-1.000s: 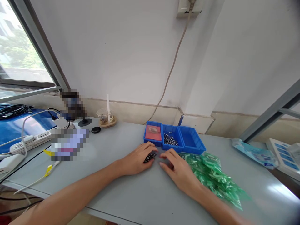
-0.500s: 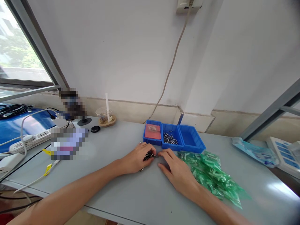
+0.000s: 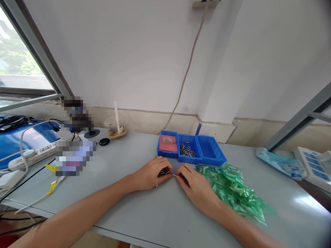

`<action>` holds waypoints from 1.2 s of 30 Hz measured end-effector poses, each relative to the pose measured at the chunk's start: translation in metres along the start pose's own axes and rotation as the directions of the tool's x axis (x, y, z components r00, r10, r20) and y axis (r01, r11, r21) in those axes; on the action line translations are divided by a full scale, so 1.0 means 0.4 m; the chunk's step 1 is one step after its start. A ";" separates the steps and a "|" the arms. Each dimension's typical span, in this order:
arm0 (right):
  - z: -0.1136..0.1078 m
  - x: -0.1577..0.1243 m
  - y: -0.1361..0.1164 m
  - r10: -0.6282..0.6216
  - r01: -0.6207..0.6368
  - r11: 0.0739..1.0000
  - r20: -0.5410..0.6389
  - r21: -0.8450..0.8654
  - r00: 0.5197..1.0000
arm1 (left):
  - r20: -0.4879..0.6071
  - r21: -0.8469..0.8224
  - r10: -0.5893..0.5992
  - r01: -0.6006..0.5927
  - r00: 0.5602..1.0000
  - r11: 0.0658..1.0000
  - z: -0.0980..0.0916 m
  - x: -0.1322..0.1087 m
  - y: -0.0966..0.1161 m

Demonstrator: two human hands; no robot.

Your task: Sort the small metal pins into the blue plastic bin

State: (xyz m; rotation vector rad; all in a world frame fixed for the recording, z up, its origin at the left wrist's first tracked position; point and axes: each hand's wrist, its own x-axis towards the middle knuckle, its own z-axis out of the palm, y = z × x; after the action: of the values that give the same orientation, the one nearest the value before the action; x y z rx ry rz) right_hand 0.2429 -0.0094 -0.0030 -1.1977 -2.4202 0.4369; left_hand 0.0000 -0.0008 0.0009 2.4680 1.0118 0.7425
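My left hand (image 3: 152, 173) is curled around a bunch of small dark metal pins (image 3: 163, 172) over the grey table. From this bunch one thin pin (image 3: 173, 175) sticks out to the right. My right hand (image 3: 193, 184) pinches the far end of that pin between thumb and fingertips. Behind the hands stand three joined blue bins: the left one holds a red packet (image 3: 168, 143), the middle one (image 3: 201, 160) holds loose metal pins (image 3: 187, 150), and the right one (image 3: 210, 151) has nothing visible in it.
Green plastic bags (image 3: 238, 193) lie right of my right hand. A blue-white packet (image 3: 281, 164) is farther right. On the left are a blurred phone-like object (image 3: 77, 158), a black disc (image 3: 104, 141), a clear cup (image 3: 113, 127) and a power strip (image 3: 41, 151).
The thumb and fingers of my right hand have closed together on the end of the pin. My left hand still holds the bunch. The view has shifted slightly.
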 end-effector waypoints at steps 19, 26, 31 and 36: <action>-0.021 0.004 0.003 0.171 -0.164 0.898 0.020 0.409 0.985 | 0.027 0.032 0.005 -0.006 1.000 0.999 -0.006 0.000 0.003; -0.017 0.003 0.005 0.213 -0.193 0.866 0.010 0.461 0.977 | 0.034 0.058 0.012 -0.014 0.999 0.998 -0.004 -0.001 0.003; -0.014 0.002 0.009 0.294 -0.182 0.742 -0.069 0.645 0.953 | 0.017 0.052 0.015 -0.016 1.000 0.999 -0.007 0.000 0.009; -0.017 0.001 0.013 0.312 -0.133 0.692 -0.129 0.709 0.941 | 0.045 0.082 0.043 -0.047 0.998 0.996 -0.017 -0.004 0.013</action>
State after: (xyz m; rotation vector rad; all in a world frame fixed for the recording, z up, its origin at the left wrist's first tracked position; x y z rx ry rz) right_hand 0.2494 -0.0054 0.0009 -1.0994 -1.6358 1.0950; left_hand -0.0022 -0.0048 0.0083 2.5741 0.9929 0.6713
